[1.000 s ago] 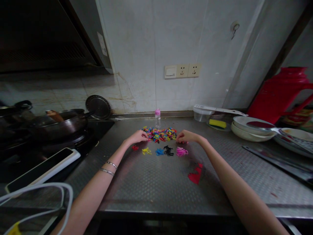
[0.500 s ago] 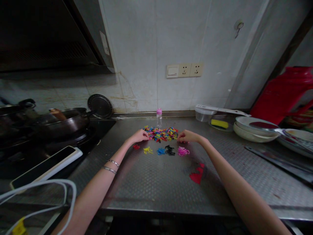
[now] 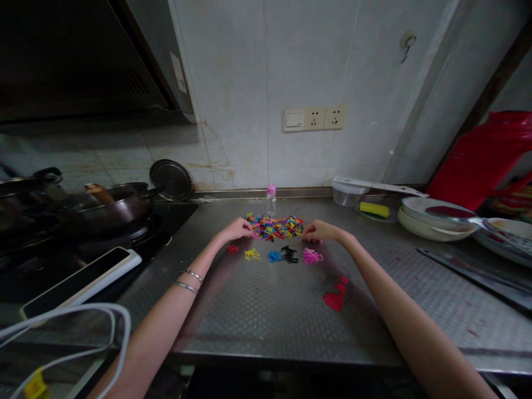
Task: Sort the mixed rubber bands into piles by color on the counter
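A heap of small multicoloured loops (image 3: 276,227), which look like rubber bands, lies on the metal counter (image 3: 233,310). At the heap's left edge is my left hand (image 3: 241,227), its fingers pinched together. My right hand (image 3: 319,230) sits at the right edge with its fingers curled closed. Whatever either hand holds is too small to make out. In front of the heap are single-colour clusters: red loops (image 3: 233,249), yellow loops (image 3: 252,254), blue loops (image 3: 274,256), black loops (image 3: 290,255) and pink loops (image 3: 312,255). Behind it stands a small clear bottle (image 3: 271,206) with a pink cap.
Left, a pan (image 3: 112,205) stands on the stove, with a white-edged device (image 3: 83,282) and white cable (image 3: 120,316) nearer. To the right are a clear tub (image 3: 348,195), yellow sponge (image 3: 374,210), stacked bowls (image 3: 432,226), a long flat blade-like tool (image 3: 465,274) and red flask (image 3: 477,160).
Both hands stay almost in place at the edges of the heap. The view has shifted very slightly; the clusters look the same.
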`<action>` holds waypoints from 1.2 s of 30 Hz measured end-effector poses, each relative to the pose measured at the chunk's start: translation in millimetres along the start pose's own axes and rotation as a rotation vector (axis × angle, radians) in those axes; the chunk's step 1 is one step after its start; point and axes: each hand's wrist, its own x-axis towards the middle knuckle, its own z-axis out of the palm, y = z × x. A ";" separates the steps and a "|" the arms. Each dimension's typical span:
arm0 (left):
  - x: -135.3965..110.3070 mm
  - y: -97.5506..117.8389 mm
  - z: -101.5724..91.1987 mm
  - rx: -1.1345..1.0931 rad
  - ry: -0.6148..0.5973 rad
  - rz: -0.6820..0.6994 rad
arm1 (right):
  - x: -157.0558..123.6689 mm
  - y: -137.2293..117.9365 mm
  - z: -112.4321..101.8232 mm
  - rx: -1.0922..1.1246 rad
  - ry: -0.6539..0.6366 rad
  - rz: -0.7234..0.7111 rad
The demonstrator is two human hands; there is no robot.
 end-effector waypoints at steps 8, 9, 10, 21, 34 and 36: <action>3.0 -5.1 4.4 0.013 -0.044 -0.008 | 0.2 -0.8 0.5 0.015 0.001 0.016; 3.5 -5.9 4.8 0.015 -0.042 -0.003 | 0.4 -0.7 0.6 0.012 0.000 0.015; 3.8 -6.5 4.9 0.017 -0.043 0.002 | 0.5 -0.6 0.7 0.011 -0.002 0.015; 1.4 -7.2 -1.6 -0.036 -0.022 0.008 | -2.1 -4.7 0.5 0.006 0.015 0.010; -11.0 18.5 -22.5 -0.195 0.038 -0.083 | -3.1 -5.2 -0.5 -0.018 0.040 0.024; -8.8 21.9 -18.5 -0.198 0.034 -0.051 | -2.8 -4.1 -1.7 -0.028 0.064 0.018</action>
